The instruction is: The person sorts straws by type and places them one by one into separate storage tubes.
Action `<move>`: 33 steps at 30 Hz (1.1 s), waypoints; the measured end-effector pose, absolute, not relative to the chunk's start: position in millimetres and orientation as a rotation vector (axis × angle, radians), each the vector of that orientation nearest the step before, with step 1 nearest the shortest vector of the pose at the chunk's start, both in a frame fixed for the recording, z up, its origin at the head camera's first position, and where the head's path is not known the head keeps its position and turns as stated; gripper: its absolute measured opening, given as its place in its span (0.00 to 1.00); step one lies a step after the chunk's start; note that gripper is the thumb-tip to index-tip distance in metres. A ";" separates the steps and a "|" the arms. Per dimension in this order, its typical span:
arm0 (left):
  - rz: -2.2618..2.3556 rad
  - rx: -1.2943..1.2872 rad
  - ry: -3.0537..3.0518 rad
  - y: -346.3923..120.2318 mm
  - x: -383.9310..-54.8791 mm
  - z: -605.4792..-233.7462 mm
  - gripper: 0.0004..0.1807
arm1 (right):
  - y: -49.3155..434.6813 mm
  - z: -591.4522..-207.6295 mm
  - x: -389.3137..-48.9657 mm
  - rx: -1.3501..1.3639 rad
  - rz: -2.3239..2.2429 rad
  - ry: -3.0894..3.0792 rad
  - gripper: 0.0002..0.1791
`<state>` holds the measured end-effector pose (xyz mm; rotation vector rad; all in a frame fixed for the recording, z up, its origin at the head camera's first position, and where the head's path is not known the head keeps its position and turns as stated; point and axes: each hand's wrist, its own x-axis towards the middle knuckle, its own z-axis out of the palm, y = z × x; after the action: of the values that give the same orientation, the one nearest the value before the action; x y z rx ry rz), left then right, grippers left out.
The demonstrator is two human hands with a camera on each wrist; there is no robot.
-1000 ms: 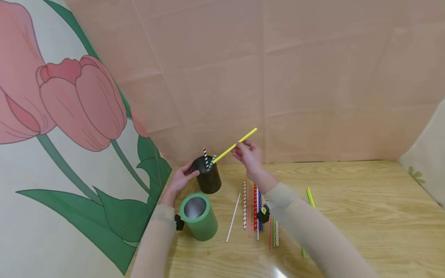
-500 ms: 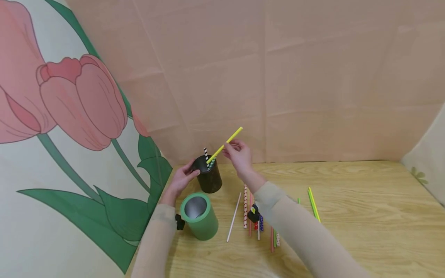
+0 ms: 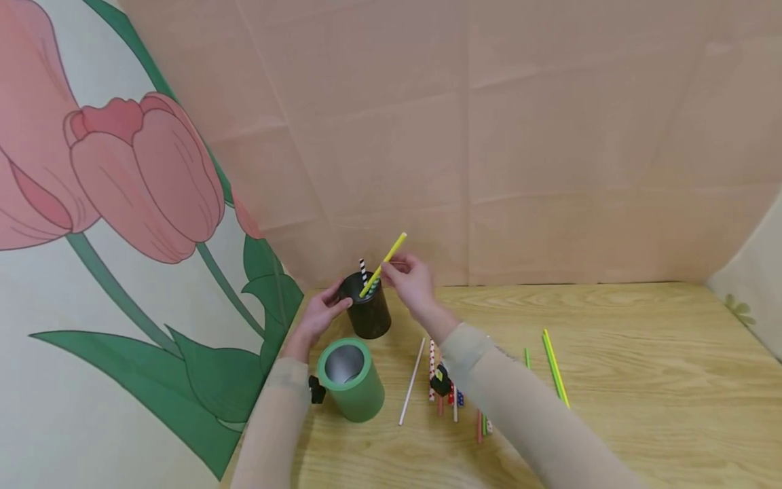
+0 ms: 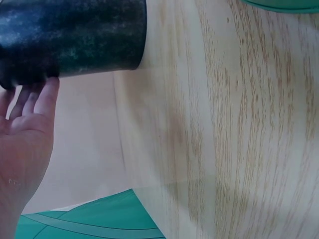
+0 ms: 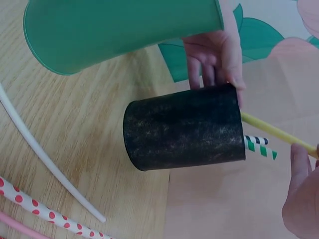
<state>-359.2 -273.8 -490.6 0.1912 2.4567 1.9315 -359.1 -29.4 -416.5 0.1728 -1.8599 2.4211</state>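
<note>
A black cup (image 3: 370, 318) stands at the back left of the table. My left hand (image 3: 319, 314) holds it by the rim from the left, thumb on the near side; the left wrist view shows the fingers (image 4: 46, 99) against its dark wall. Between thumb and fingers, my right hand (image 3: 412, 282) pinches a yellow straw (image 3: 394, 250), which slants down so its lower end is inside the cup's mouth. A black-and-white striped straw (image 3: 363, 270) and a green-and-white striped straw (image 5: 262, 149) stick out of the cup. The right wrist view shows the yellow straw (image 5: 276, 131) crossing the rim.
In front of the black cup stands a green cup (image 3: 354, 390), close to my left wrist. A thin white straw (image 3: 412, 382) and several patterned straws (image 3: 432, 387) lie partly under my right forearm. Yellow and green straws (image 3: 556, 367) lie farther right. A pink backdrop (image 3: 519, 204) rises behind the table.
My right hand has moved left and slightly down, bringing the yellow straw from the rim into the cup's mouth at a steeper tilt. My left hand keeps its hold on the black cup.
</note>
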 end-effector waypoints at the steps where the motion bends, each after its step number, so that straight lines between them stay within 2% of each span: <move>1: 1.930 0.189 2.458 -273.6 -359.8 -491.1 0.40 | -30.3 -416.6 -358.2 0.182 2.407 -1.894 0.15; 9: 1.921 0.178 2.466 -270.5 -358.4 -490.9 0.39 | -32.8 -417.6 -346.6 0.232 2.320 -2.199 0.27; 22: 1.933 0.197 2.459 -267.6 -360.9 -491.4 0.39 | -6.5 -423.0 -349.6 0.211 2.349 -2.157 0.22; 33: 1.926 0.195 2.456 -263.8 -357.7 -488.1 0.38 | 67.1 -436.9 -343.6 0.537 2.035 -2.475 0.21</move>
<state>-357.7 -263.8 -488.1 0.1950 2.4564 1.9258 -343.6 67.1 -436.9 0.5370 -2.4750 2.0348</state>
